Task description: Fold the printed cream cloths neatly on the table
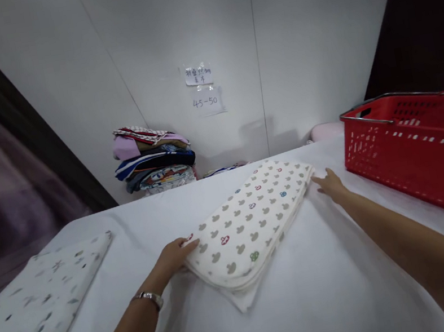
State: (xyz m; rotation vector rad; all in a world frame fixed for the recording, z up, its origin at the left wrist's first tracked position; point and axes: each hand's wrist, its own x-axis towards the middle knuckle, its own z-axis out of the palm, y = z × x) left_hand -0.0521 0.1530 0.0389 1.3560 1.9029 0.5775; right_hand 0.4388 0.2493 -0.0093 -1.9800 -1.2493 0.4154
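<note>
A long folded cloth (251,212), white with tan, red, blue and green mushroom prints, lies at a slant on the white table (312,287). Its layers show along the rounded near end, where a corner of cloth pokes out underneath. My left hand (180,254), with a metal band at the wrist, grips the left near edge, thumb on top and the other fingers hidden below. At the far right corner, my right hand (332,186) has its fingers apart, one tip at the cloth's edge.
Another folded white cloth (44,306) with a leaf-like print lies at the left. A red plastic basket (413,155) with a metal handle stands at the right. Beyond the table is a stack of folded fabrics (154,158). Paper signs (207,101) hang on the wall.
</note>
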